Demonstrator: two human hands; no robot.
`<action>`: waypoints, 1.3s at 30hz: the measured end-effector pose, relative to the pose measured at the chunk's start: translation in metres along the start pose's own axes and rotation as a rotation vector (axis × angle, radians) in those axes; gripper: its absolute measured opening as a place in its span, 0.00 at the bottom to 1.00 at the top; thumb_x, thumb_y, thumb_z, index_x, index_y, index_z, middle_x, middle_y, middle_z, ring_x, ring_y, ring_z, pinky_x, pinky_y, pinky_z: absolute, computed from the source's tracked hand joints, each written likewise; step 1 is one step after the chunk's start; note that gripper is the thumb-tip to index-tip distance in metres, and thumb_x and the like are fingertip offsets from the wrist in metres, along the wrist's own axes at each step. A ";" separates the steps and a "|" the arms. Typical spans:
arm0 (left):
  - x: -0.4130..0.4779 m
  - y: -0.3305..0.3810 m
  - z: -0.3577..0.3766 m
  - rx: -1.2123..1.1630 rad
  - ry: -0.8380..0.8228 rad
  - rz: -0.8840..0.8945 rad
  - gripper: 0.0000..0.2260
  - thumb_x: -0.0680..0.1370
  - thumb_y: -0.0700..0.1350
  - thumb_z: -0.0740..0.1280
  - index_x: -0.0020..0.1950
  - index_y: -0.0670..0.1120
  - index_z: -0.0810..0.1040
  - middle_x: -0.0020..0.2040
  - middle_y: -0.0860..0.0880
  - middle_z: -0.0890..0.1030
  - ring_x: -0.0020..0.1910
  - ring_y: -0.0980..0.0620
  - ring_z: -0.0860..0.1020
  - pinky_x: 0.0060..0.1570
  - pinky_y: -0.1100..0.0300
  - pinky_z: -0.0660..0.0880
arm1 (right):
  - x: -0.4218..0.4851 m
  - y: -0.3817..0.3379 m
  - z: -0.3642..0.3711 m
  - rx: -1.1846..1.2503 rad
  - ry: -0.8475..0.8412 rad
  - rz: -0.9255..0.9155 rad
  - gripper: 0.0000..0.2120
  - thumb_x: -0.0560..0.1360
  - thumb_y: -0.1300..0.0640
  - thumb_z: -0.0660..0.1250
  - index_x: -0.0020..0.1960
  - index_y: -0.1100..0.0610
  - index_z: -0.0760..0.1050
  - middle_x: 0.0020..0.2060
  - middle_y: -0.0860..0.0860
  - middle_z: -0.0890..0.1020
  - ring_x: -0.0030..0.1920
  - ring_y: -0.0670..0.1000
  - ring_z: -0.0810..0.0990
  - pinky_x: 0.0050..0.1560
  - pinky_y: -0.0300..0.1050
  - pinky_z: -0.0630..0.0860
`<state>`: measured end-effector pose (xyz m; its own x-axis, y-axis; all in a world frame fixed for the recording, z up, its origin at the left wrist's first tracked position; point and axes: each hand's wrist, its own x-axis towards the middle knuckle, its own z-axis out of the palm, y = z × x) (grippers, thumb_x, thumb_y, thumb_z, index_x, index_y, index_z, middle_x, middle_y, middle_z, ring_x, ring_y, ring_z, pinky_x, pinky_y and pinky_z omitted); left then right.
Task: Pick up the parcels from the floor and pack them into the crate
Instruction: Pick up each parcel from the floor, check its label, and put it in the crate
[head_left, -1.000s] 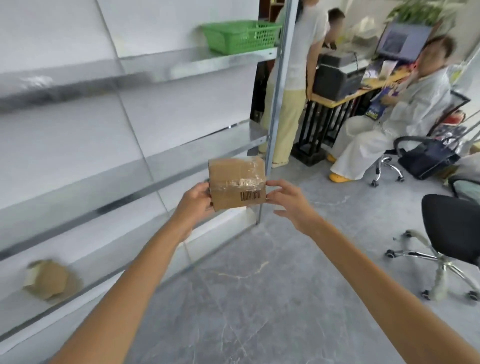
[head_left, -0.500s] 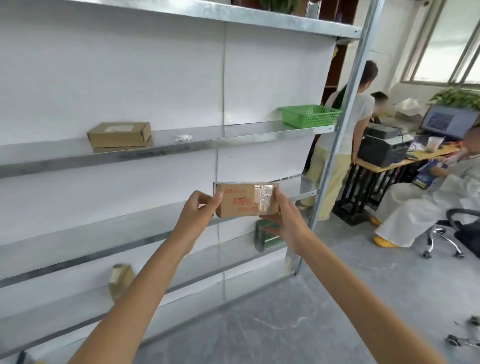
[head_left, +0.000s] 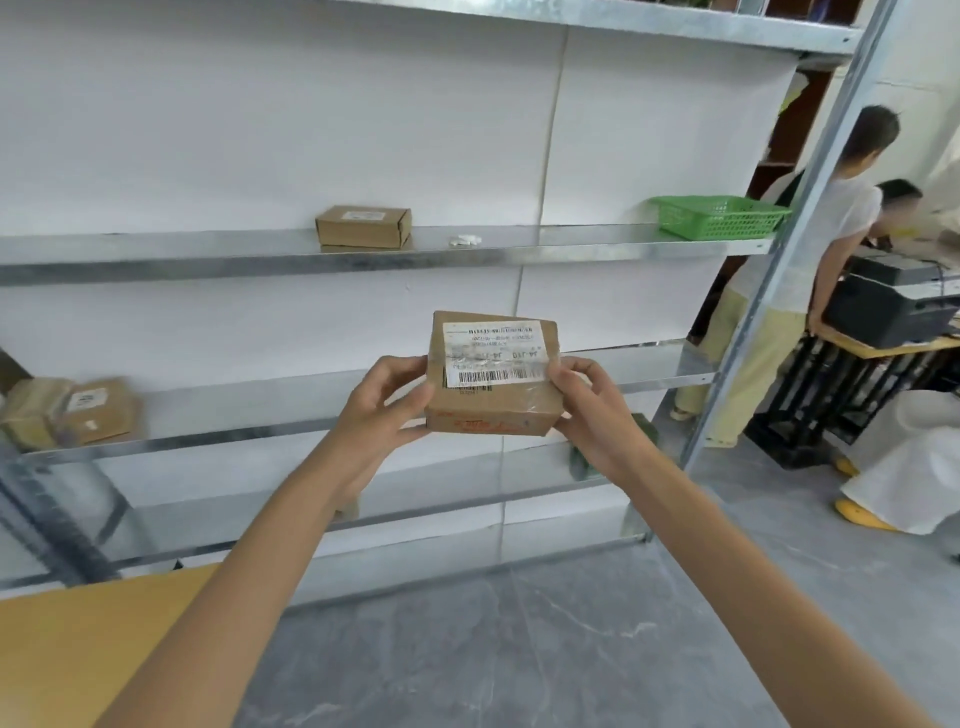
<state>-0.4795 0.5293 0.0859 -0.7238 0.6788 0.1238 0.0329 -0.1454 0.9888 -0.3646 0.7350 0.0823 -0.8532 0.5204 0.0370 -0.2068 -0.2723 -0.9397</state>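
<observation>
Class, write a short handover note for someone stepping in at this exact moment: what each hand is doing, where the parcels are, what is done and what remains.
Left hand: grips the left end of the held parcel.
Right hand: grips its right end. The parcel is in mid-air in front of the shelves, label and barcode facing the camera.
Other parcels: one on the upper shelf, two on the shelf below, at the left.
Crate: none clearly in view; a green basket sits at the upper shelf's right end.
Done: one parcel is off the floor.
Left: pack it in the crate. No parcels show on the visible floor.
</observation>
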 end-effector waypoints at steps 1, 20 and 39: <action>-0.011 0.000 0.002 -0.010 0.048 0.000 0.14 0.77 0.43 0.66 0.61 0.43 0.70 0.65 0.49 0.76 0.60 0.50 0.78 0.58 0.49 0.77 | -0.007 0.002 0.001 0.005 -0.038 -0.013 0.07 0.77 0.59 0.66 0.52 0.55 0.69 0.51 0.55 0.81 0.45 0.49 0.82 0.42 0.45 0.80; -0.217 0.013 -0.003 -0.007 0.308 0.011 0.09 0.75 0.34 0.67 0.52 0.42 0.70 0.59 0.48 0.80 0.55 0.49 0.80 0.47 0.59 0.79 | -0.138 0.030 0.046 -0.016 -0.387 0.044 0.17 0.71 0.58 0.73 0.57 0.53 0.74 0.54 0.51 0.79 0.52 0.49 0.81 0.46 0.44 0.79; -0.524 0.035 -0.142 -0.124 0.479 -0.312 0.18 0.73 0.47 0.71 0.59 0.45 0.71 0.60 0.39 0.78 0.57 0.45 0.80 0.55 0.51 0.78 | -0.355 0.106 0.292 -0.247 -0.550 0.023 0.18 0.74 0.44 0.67 0.63 0.45 0.74 0.60 0.48 0.78 0.60 0.50 0.77 0.57 0.49 0.75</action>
<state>-0.1969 0.0669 0.0436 -0.9184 0.3057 -0.2513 -0.2918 -0.0942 0.9518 -0.2238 0.2849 0.0690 -0.9923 0.0036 0.1238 -0.1238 -0.0485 -0.9911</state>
